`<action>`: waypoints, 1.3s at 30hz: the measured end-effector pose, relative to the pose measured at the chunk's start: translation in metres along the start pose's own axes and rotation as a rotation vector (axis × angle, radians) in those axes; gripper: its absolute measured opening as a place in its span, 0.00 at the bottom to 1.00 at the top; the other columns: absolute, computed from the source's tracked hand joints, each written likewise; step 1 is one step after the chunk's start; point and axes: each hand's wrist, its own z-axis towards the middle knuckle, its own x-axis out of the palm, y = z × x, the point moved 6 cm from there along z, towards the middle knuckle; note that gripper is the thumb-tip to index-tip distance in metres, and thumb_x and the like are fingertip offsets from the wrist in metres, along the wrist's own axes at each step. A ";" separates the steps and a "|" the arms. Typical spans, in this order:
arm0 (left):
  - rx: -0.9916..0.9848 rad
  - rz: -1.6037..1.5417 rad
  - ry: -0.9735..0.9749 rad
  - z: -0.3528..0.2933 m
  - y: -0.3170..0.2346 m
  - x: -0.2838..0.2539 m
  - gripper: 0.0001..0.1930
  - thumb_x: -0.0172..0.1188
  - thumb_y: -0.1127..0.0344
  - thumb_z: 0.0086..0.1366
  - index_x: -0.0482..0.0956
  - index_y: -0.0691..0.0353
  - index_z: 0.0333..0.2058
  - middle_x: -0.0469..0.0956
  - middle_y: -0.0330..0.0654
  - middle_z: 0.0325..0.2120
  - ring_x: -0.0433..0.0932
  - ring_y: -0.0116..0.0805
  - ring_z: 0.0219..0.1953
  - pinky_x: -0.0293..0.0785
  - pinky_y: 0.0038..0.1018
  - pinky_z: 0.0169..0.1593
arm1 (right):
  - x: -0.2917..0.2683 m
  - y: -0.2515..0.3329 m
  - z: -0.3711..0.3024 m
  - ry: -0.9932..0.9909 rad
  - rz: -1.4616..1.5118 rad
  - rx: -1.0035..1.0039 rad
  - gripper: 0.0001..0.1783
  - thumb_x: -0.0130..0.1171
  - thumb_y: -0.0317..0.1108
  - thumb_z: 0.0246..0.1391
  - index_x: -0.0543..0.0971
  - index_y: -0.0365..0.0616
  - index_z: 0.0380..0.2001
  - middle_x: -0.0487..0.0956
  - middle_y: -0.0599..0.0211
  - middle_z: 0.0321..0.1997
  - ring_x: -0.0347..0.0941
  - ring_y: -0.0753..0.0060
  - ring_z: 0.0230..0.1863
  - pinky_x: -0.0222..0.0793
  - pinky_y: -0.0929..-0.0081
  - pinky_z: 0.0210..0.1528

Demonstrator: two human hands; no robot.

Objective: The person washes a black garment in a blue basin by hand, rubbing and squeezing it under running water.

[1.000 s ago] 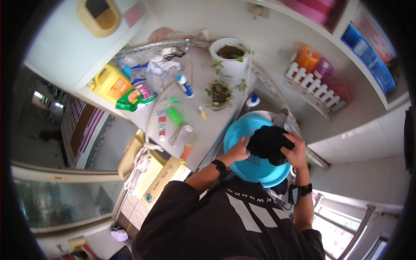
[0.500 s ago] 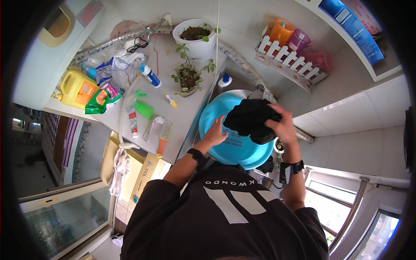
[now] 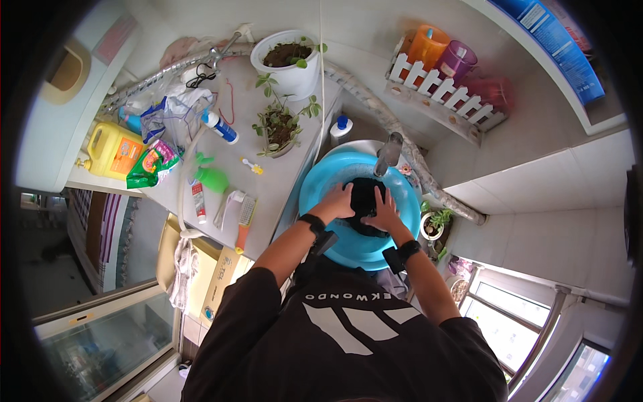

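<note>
Far left on the grey surface (image 3: pixel 281 194), the yellow detergent jug (image 3: pixel 110 151) by the left edge; the green-and-red pouch (image 3: pixel 153 163) beside it; then the green spray bottle (image 3: pixel 213 179), the tube (image 3: pixel 198 201) and the scrub brush (image 3: pixel 245 216), all well apart from the action; two potted plants, the small one (image 3: pixel 278 127) and the white pot (image 3: pixel 289 63), sit toward the back edge.

Now the middle: the blue basin (image 3: pixel 321 194), just off the surface's right edge, under the tap (image 3: pixel 388 153); in its centre lies the dark cloth (image 3: pixel 365 194), bunched, its longer run heading from the tap toward the person.

Left hand (image 3: pixel 336 202) pressed on the cloth's left flank, fingers spread flat, not clenched; right hand (image 3: pixel 383 213) on the right flank, likewise splayed and pushing down; the cloth sits squarely between them, straight ahead of the chest, neither hand nearer than the other by my reckoning; both wrists carry dark bands.

Right of that, the flexible hose (image 3: pixel 429 181) runs behind the basin; the white fence rack (image 3: pixel 442 97) holds an orange cup (image 3: pixel 429 47) and a purple cup (image 3: pixel 458 60).
</note>
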 end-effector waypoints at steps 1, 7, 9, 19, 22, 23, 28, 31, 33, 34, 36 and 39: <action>-0.011 0.111 0.011 0.006 -0.015 -0.002 0.58 0.74 0.54 0.45 0.45 0.56 0.69 0.51 0.59 0.67 0.54 0.68 0.66 0.62 0.48 0.63 | 0.010 -0.014 0.002 -0.003 0.004 0.012 0.70 0.74 0.54 0.32 0.39 0.59 0.72 0.40 0.44 0.76 0.44 0.30 0.71 0.51 0.38 0.67; 0.083 0.329 0.181 0.036 -0.045 0.028 0.72 0.81 0.48 0.32 0.36 0.48 0.71 0.23 0.48 0.71 0.33 0.64 0.71 0.53 0.73 0.60 | 0.031 -0.026 0.030 0.128 -0.063 -0.071 0.78 0.80 0.53 0.25 0.34 0.62 0.72 0.34 0.53 0.77 0.43 0.32 0.72 0.58 0.33 0.62; 0.076 0.349 0.180 0.042 -0.043 0.033 0.72 0.81 0.46 0.33 0.38 0.49 0.70 0.30 0.50 0.71 0.38 0.66 0.70 0.56 0.71 0.59 | 0.036 -0.025 0.035 0.171 -0.095 -0.032 0.79 0.80 0.54 0.24 0.34 0.60 0.72 0.35 0.50 0.76 0.44 0.31 0.72 0.58 0.31 0.62; 0.026 0.435 0.178 0.075 -0.008 0.060 0.55 0.72 0.52 0.49 0.43 0.48 0.70 0.49 0.48 0.68 0.53 0.59 0.67 0.56 0.56 0.64 | 0.033 -0.021 0.050 0.242 -0.203 0.018 0.72 0.78 0.55 0.31 0.40 0.59 0.72 0.50 0.62 0.74 0.56 0.45 0.69 0.60 0.35 0.62; 0.061 0.458 0.065 0.084 0.010 0.072 0.40 0.62 0.59 0.58 0.53 0.49 0.67 0.55 0.47 0.66 0.59 0.57 0.64 0.61 0.54 0.61 | 0.036 -0.018 0.060 0.187 -0.198 -0.032 0.59 0.73 0.49 0.40 0.48 0.55 0.70 0.56 0.59 0.73 0.62 0.49 0.67 0.65 0.46 0.61; 0.100 0.430 -0.011 0.089 0.003 0.065 0.32 0.58 0.63 0.61 0.59 0.49 0.64 0.59 0.47 0.63 0.62 0.57 0.62 0.65 0.52 0.59 | 0.042 -0.026 0.068 0.233 -0.184 0.007 0.51 0.69 0.46 0.44 0.54 0.53 0.68 0.61 0.57 0.70 0.66 0.51 0.64 0.67 0.51 0.60; 0.080 0.315 -0.064 0.090 -0.010 0.055 0.24 0.54 0.67 0.61 0.66 0.53 0.57 0.68 0.50 0.53 0.70 0.56 0.55 0.73 0.47 0.53 | 0.049 -0.038 0.075 0.118 -0.099 0.049 0.30 0.59 0.35 0.51 0.69 0.48 0.59 0.74 0.53 0.59 0.75 0.51 0.55 0.72 0.59 0.56; 0.073 0.209 -0.100 0.092 -0.015 0.035 0.25 0.56 0.66 0.61 0.65 0.55 0.58 0.69 0.54 0.52 0.71 0.56 0.55 0.73 0.46 0.53 | 0.033 -0.042 0.084 0.029 -0.030 0.072 0.29 0.62 0.36 0.48 0.72 0.45 0.55 0.76 0.49 0.56 0.75 0.47 0.53 0.72 0.60 0.55; 0.039 0.112 0.005 0.086 -0.003 0.029 0.27 0.57 0.64 0.62 0.63 0.56 0.60 0.68 0.55 0.55 0.70 0.57 0.57 0.72 0.46 0.55 | 0.000 -0.026 0.064 -0.072 0.429 -0.145 0.32 0.66 0.39 0.47 0.73 0.44 0.57 0.77 0.49 0.55 0.78 0.52 0.50 0.73 0.62 0.53; -0.007 -0.212 0.001 0.083 0.000 0.022 0.31 0.58 0.59 0.63 0.59 0.57 0.62 0.65 0.57 0.58 0.69 0.56 0.58 0.71 0.44 0.56 | -0.004 -0.032 0.059 -0.090 0.432 -0.138 0.32 0.66 0.39 0.47 0.73 0.44 0.57 0.77 0.49 0.55 0.78 0.52 0.50 0.73 0.62 0.53; -0.040 -0.527 0.003 0.077 -0.005 0.018 0.35 0.59 0.55 0.64 0.56 0.58 0.65 0.62 0.58 0.61 0.68 0.55 0.59 0.70 0.43 0.57 | -0.005 -0.051 0.050 -0.087 1.256 0.016 0.35 0.67 0.41 0.48 0.72 0.43 0.59 0.78 0.54 0.53 0.78 0.60 0.47 0.74 0.65 0.51; -0.256 -1.300 -0.162 0.053 -0.015 0.016 0.40 0.58 0.40 0.63 0.58 0.62 0.64 0.71 0.51 0.55 0.73 0.46 0.54 0.70 0.37 0.55 | -0.019 -0.016 0.021 -0.098 1.561 0.102 0.32 0.61 0.46 0.56 0.72 0.42 0.60 0.79 0.58 0.51 0.76 0.67 0.50 0.70 0.69 0.54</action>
